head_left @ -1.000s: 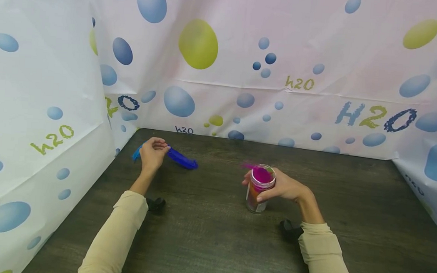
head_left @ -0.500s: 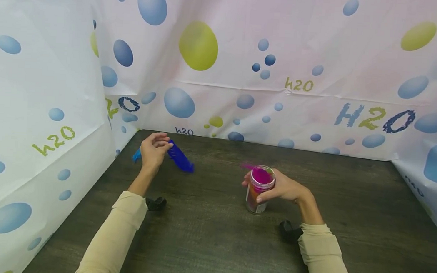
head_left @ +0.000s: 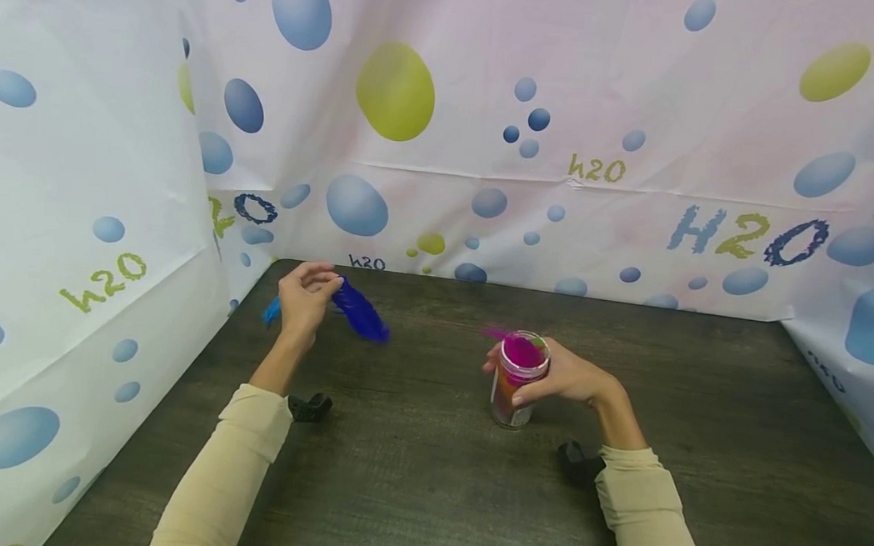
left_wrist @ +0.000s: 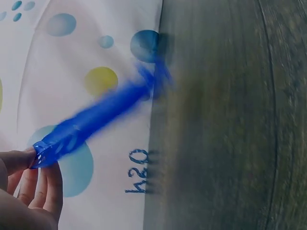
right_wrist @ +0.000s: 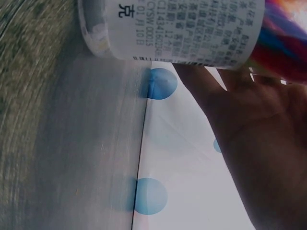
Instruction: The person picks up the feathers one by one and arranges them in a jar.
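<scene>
My left hand (head_left: 303, 302) pinches one end of a thin, glossy deep-blue strip (head_left: 362, 312) between thumb and fingertips, at the back left of the table. In the left wrist view the blue strip (left_wrist: 96, 120) slants up and away from the fingers (left_wrist: 48, 191), its ragged free end blurred by motion. A light-blue piece (head_left: 273, 311) shows just left of that hand, partly hidden by it. My right hand (head_left: 569, 373) grips an upright glass jar (head_left: 510, 401) with magenta, orange and green contents. A white printed label (right_wrist: 187, 31) covers part of the jar.
The dark wooden table (head_left: 424, 489) runs back to a white printed sheet (head_left: 629, 84) that hangs behind it and along the sides. A magenta wisp (head_left: 497, 333) shows beside the jar's rim. Black straps (head_left: 310, 407) are at both wrists.
My left hand has shifted slightly up, and the blue strip has swung and changed its angle while staying pinched. The right hand and the jar have not visibly moved.
</scene>
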Motion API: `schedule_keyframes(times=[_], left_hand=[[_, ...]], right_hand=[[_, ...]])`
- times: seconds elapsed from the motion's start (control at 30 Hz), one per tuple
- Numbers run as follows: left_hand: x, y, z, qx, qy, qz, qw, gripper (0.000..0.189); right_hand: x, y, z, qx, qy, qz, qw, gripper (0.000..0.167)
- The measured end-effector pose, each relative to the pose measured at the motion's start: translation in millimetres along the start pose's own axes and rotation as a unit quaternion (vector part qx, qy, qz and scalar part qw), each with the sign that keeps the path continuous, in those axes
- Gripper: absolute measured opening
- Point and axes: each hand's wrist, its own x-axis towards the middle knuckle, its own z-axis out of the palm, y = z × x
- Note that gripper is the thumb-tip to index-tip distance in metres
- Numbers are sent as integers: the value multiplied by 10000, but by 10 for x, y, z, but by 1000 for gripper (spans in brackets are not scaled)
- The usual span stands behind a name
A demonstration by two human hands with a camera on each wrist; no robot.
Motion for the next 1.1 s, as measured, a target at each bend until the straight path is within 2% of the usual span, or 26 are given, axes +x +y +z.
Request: schedule_keyframes(times=[0.23,0.33,0.5,0.67,0.9,1.1], left_hand=[[-42,145,82,-409,-195,0,9990,24],[-70,218,129,-609,-305,96,9976,26],[-129,357,227,-856,-529,371,9942,27],[-230,520,345,-894,-717,688,9910,25],[-348,724,523,-1073,-1108,997,9830,25],[-391,862,668,-1280,-1237,1219,9765,26]], right_hand=[[-1,1,-11,-29,24,59,10000,56],[-3,-3,-17,-43,22,62,10000,56],[-5,-3,-25,-24,5,42,10000,56],[-10,8,-21,-45,-15,25,10000,56],[-7,24,-8,4,33,70,10000,59],[2,28,-15,29,12,63,10000,61]])
